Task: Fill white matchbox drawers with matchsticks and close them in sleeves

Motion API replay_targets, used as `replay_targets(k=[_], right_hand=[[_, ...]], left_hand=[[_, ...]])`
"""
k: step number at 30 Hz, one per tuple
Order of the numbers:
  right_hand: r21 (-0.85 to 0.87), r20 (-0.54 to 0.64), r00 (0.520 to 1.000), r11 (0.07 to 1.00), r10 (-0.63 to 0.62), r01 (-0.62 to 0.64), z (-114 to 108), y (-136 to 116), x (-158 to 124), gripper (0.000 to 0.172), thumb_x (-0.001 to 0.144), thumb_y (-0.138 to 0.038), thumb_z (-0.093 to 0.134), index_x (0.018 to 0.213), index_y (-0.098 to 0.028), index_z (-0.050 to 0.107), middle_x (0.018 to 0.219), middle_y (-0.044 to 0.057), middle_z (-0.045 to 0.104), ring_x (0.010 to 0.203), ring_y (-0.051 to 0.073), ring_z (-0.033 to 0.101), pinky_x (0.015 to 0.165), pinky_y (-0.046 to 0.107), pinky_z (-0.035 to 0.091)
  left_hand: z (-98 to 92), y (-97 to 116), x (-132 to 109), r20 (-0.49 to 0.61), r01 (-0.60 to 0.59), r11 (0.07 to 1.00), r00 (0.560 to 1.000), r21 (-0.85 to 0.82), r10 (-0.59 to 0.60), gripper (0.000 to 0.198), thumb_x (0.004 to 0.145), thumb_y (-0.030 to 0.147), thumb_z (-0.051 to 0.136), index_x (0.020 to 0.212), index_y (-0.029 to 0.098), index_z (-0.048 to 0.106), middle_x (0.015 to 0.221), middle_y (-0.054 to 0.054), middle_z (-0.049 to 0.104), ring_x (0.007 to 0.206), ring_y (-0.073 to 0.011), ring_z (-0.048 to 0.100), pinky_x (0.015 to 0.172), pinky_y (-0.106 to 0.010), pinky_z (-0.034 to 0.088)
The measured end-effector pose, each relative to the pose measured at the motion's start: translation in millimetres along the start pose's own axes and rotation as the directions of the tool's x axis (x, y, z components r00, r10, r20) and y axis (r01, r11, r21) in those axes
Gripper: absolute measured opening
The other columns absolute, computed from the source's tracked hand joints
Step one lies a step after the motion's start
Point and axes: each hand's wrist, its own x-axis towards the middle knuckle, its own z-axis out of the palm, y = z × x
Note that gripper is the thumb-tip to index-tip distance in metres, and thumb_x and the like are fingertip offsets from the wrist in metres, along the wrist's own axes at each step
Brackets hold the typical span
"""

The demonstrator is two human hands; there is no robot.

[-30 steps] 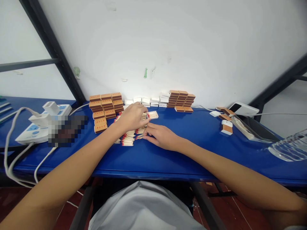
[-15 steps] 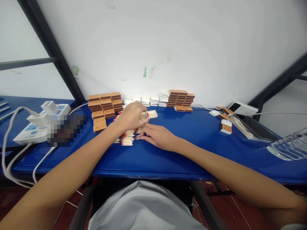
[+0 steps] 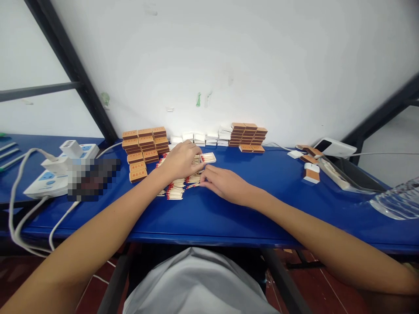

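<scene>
Red-headed matches (image 3: pixel 176 190) lie in a spread pile on the blue table, partly covered by my left hand (image 3: pixel 183 162). That hand is closed at the left end of a small white matchbox tray (image 3: pixel 209 157), which has matches lying in it; its fingertips are partly hidden. My right hand (image 3: pixel 224 185) is just in front of the tray, thumb and forefinger pinched on a few matches (image 3: pixel 193 185) at the right edge of the pile.
Brown matchboxes stand in a left stack (image 3: pixel 144 144) and a right stack (image 3: pixel 247 136), with white trays (image 3: pixel 199 138) between them. A power strip (image 3: pixel 46 181) with cables lies left. A white power bank (image 3: pixel 337 147), loose boxes (image 3: pixel 310 175) and clear plastic (image 3: pixel 397 203) lie right.
My right hand has shifted slightly to the right, and the matches at its fingertips show more. My left hand stays by the tray. The whole view has shifted a little.
</scene>
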Motion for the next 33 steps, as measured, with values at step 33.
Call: replay_targets(k=[33], right_hand=[[0.01,-0.07,0.99,0.993,-0.119,0.12,9,7,2,0.023,0.111,-0.032,0.055,0.119,-0.021,0.073,0.107,0.01,0.071,0.1,0.024,0.068,0.087,0.035,0.053]], left_hand=[[-0.9,-1,0,-0.008,0.012,0.999,1.0,0.031,-0.012,0.025,0.098,0.037,0.067,0.106,0.015,0.075,0.104,-0.014,0.077,0.107,-0.0325,0.069,0.091,-0.046,0.056]])
